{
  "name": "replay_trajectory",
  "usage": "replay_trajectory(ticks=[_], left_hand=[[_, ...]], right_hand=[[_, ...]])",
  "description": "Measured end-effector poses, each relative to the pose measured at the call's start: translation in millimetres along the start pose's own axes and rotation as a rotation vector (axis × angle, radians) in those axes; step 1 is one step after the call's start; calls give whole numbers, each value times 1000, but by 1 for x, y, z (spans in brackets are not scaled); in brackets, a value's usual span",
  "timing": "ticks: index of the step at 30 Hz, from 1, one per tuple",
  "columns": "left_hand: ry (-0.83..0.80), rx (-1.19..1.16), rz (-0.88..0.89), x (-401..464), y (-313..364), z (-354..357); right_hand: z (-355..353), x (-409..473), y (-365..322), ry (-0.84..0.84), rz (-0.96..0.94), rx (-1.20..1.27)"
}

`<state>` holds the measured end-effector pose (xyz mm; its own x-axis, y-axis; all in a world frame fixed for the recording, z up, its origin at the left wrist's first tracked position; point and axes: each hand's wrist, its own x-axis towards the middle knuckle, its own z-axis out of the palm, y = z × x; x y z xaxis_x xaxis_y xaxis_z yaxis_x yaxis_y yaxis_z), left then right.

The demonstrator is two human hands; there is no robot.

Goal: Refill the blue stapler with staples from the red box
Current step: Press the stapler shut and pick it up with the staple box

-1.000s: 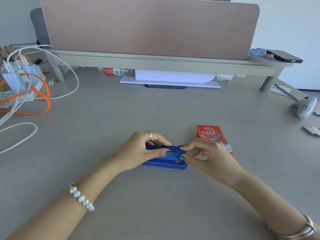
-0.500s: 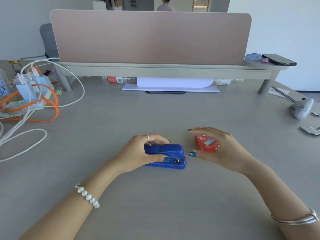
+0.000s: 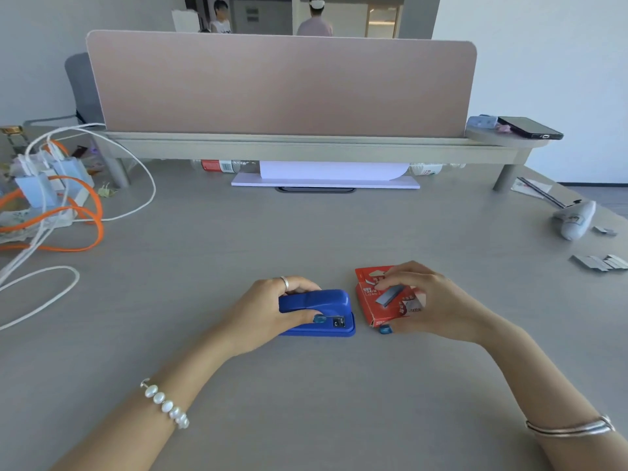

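Observation:
The blue stapler (image 3: 328, 305) lies closed on the grey desk, near the middle front. My left hand (image 3: 268, 312) wraps its left end, thumb on the near side and fingers over the top. Just right of it stands the red box (image 3: 380, 297) of staples, tilted up on its near edge. My right hand (image 3: 431, 302) grips the box, fingers over its top edge and thumb at its lower front corner. The two hands are a short gap apart.
A tangle of white and orange cables (image 3: 51, 212) with chargers fills the left. A white stapler-like tool (image 3: 576, 220) and loose staple strips (image 3: 599, 261) lie at the right. A raised shelf (image 3: 306, 147) with a pink partition, a phone (image 3: 528, 127) on it, spans the back.
My right hand left the stapler, moved right and took hold of the red box, tipping it up. The left hand stayed on the stapler. The head view tilted upward.

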<state>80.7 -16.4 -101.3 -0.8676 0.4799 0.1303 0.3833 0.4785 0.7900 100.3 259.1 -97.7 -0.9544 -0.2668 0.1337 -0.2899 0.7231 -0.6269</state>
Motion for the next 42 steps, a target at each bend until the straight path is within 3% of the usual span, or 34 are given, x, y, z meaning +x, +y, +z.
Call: replay_trajectory(ticks=[15,33,42], left_hand=[[15,26,39,60,-16,-18],[231,37,53,252,-57,-68],[207,117,-10,301,-102,-56]], right_hand=[[8,32,-6,61,24,39],[-45,238,60,220,109,10],[-18,281,91,217,168,15]])
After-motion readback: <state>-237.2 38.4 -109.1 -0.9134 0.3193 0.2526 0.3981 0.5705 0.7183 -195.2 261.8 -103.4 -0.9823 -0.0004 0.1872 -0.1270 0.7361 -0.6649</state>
